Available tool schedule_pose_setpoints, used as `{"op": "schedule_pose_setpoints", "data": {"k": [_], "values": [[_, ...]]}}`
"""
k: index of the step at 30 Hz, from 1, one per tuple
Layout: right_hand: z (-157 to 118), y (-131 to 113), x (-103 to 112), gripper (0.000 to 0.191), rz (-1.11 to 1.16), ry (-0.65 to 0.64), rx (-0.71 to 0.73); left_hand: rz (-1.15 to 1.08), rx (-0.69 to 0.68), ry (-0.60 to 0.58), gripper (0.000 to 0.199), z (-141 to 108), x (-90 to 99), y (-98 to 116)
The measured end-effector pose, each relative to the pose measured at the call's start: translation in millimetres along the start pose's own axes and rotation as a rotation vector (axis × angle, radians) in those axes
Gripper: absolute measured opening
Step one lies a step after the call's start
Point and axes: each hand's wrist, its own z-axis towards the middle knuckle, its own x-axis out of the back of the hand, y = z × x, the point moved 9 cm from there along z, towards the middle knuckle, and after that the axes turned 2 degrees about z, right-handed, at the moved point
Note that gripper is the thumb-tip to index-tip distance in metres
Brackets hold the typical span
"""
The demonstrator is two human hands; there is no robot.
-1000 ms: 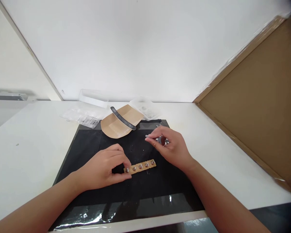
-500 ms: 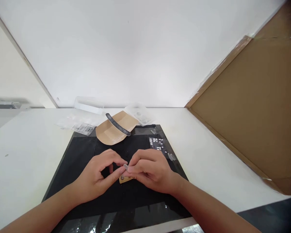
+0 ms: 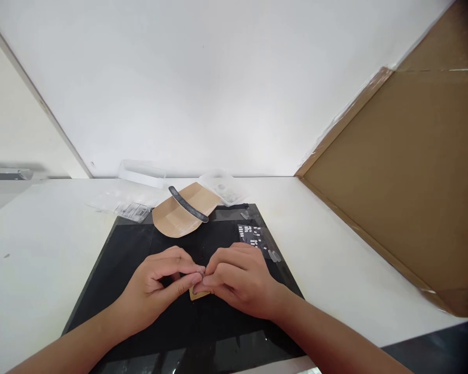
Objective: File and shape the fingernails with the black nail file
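Note:
My left hand (image 3: 159, 283) and my right hand (image 3: 239, 280) meet over the black mat (image 3: 152, 335), fingertips touching. Between them they pinch a small greyish false nail (image 3: 201, 272), mostly covered by the fingers. Thumb and index finger of the left hand close on its left side, and the right hand's fingers press from the other side. Under the right fingertips lies a small yellowish-tan piece (image 3: 197, 296), largely hidden, on the mat.
Behind the hands, a black curved nail file (image 3: 187, 205) rests on a tan paper sleeve (image 3: 167, 221). White adhesive tabs (image 3: 246, 231) and clear nail tips (image 3: 273, 255) lie at the mat's right. Clear plastic packaging (image 3: 140, 174) stands at the back; a cardboard sheet (image 3: 393, 182) leans at right.
The fingers of both hands have closed in around the false nail, which showed more plainly before. The left index finger now presses down on it. The view has shifted slightly.

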Motion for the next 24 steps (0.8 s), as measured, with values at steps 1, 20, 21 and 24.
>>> {"op": "schedule_pose_setpoints", "data": {"k": [1,20,21,24], "values": [[0.1,0.1,-0.2,0.027,0.013,-0.002,-0.004,-0.002,-0.006,0.001,0.017,-0.1,0.3,1.7],[1.7,12.9,-1.1,0.035,0.166,-0.041,-0.134,-0.005,0.096,-0.05,0.027,1.3,-5.0,0.4],[1.9,12.8,-1.2,0.035,0.174,-0.046,-0.134,0.001,0.095,-0.055,0.027,1.2,-5.6,0.9],[2.4,12.8,-0.8,0.032,0.191,-0.055,-0.142,0.02,0.069,-0.07,0.027,1.8,-6.7,4.4]]}}
